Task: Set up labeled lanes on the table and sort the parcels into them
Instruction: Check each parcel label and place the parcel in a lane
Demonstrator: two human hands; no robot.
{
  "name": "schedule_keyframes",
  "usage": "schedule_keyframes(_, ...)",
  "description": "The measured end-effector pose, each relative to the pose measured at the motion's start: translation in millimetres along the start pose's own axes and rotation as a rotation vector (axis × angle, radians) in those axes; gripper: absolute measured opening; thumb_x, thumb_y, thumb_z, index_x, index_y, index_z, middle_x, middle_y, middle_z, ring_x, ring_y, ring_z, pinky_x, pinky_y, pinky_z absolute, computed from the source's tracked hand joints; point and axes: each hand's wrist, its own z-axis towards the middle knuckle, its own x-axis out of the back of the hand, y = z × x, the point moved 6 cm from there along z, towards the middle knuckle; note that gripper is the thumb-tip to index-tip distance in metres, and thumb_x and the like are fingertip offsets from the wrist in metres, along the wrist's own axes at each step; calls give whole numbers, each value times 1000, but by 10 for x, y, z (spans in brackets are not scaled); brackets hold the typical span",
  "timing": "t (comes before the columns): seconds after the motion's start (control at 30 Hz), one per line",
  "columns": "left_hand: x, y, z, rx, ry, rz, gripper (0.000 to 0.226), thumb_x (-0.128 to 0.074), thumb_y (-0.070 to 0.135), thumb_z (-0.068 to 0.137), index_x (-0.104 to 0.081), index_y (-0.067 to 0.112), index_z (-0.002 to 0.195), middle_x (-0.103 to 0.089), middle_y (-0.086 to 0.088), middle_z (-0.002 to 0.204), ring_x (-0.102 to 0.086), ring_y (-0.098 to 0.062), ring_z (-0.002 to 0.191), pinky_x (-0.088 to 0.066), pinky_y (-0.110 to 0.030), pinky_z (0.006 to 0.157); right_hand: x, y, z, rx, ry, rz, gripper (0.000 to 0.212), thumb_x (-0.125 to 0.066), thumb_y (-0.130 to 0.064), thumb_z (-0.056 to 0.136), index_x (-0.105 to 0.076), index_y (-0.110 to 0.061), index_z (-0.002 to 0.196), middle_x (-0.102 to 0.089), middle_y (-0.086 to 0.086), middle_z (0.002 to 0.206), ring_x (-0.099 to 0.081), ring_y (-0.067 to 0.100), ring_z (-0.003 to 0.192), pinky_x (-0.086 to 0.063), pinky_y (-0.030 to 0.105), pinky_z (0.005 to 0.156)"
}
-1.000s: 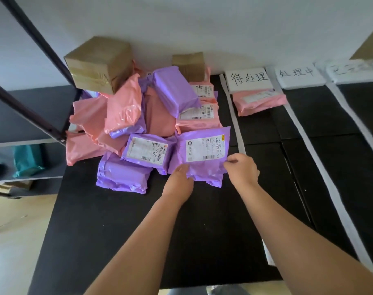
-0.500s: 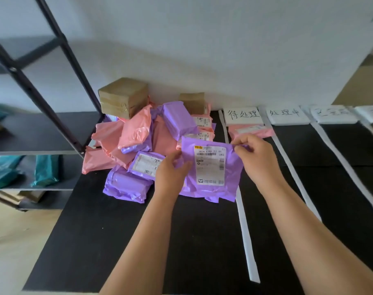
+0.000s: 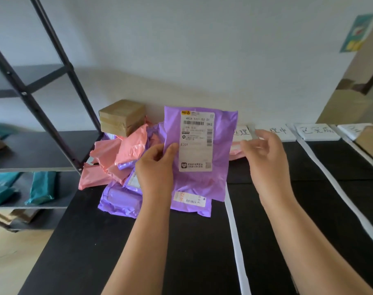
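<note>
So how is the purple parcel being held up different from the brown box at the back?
The purple parcel is a soft, flat plastic bag; the brown box is a stiff, blocky carton. The purple parcel is held upright, pinched by the left hand; the brown box sits at the back by the wall. The purple parcel shows a big white label; the brown box shows only tape. Both are sealed.

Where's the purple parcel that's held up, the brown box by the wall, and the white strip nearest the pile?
Purple parcel (image 3: 197,150): head view, on its white shipping label.
Cardboard box (image 3: 122,108): head view, on its top face.
White lane strip (image 3: 236,241): head view, midway along its length.
</note>
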Motion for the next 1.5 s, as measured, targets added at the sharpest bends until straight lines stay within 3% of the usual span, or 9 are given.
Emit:
schedule_keyframes(0.13, 39, 88, -41, 53, 57, -90, 25, -74, 31, 87, -68, 13, 72, -62, 12, 58, -52, -6, 59, -42, -16, 54, -127, -48, -160, 70, -66, -168, 22, -66, -49, 88, -55, -41, 106, -62, -29, 90, -60, -13, 89, -53, 27, 79)
schedule_keyframes(0.27, 21, 123, -95, 136, 54, -198, 23, -76, 33, 85, -71, 16, 70, -70, 7, 68, -59, -11, 69, -49, -31, 66, -247, -146, -244, 127, -63, -276, 31, -69, -48, 85, -60, -35, 112, -60, -26, 95, -64, 7, 96, -50, 52, 96)
schedule_keyframes(0.5, -1, 199, -164, 167, 11, -247, 24, -77, 30, 85, -71, 13, 68, -74, -10, 84, -69, -30, 81, -55, -53, 85, -251, -195, -236, 158, -43, -292, 26, -69, -42, 88, -68, -22, 104, -58, -20, 89, -64, 14, 91, -50, 51, 94)
schedule_keyframes(0.7, 75, 210, -174, 166, 7, -242, 32, -80, 31, 81, -63, 25, 54, -71, -6, 73, -67, -26, 74, -55, -46, 76, -221, -252, -271, 223, 4, -209, 9, -68, -25, 93, -70, -18, 88, -62, -19, 82, -64, 13, 83, -49, 54, 91)
schedule_keyframes(0.83, 138, 211, -154, 173, 3, -279, 32, -80, 31, 81, -62, 23, 56, -73, -13, 85, -71, -35, 90, -57, -55, 85, -162, -243, -255, 156, 17, -88, 13, -64, -33, 95, -67, -27, 83, -66, -16, 73, -65, 10, 75, -52, 30, 74)
schedule_keyframes(0.93, 122, 217, -164, 183, -53, -318, 25, -77, 34, 84, -71, 19, 65, -77, -2, 84, -74, -23, 85, -61, -44, 80, -147, -230, -249, 95, 25, -3, 20, -61, -35, 96, -65, -28, 79, -66, -11, 73, -64, 12, 72, -52, 28, 62)
schedule_keyframes(1.17, 145, 240, -126, 139, -147, -145, 26, -77, 44, 80, -76, 23, 94, -74, 8, 88, -67, -8, 83, -56, -29, 76, -34, -201, -205, -1, 58, 82, 22, -60, -37, 97, -68, -31, 77, -69, -5, 76, -68, 22, 77, -59, 48, 77)
schedule_keyframes(1.3, 97, 250, -176, 128, -149, -105, 19, -81, 33, 80, -75, 17, 88, -73, 0, 78, -57, -6, 59, -46, -17, 52, -40, -215, -192, -15, 59, 87, 24, -59, -36, 98, -68, -27, 77, -69, -2, 74, -67, 23, 77, -58, 50, 76)
schedule_keyframes(1.5, 118, 269, -177, 113, -92, -179, 30, -78, 34, 82, -68, 9, 69, -58, 1, 61, -50, -10, 57, -41, -19, 50, -28, -164, -169, -35, 48, 98, 27, -58, -41, 98, -66, -30, 75, -66, 1, 74, -65, 20, 73, -53, 35, 64)
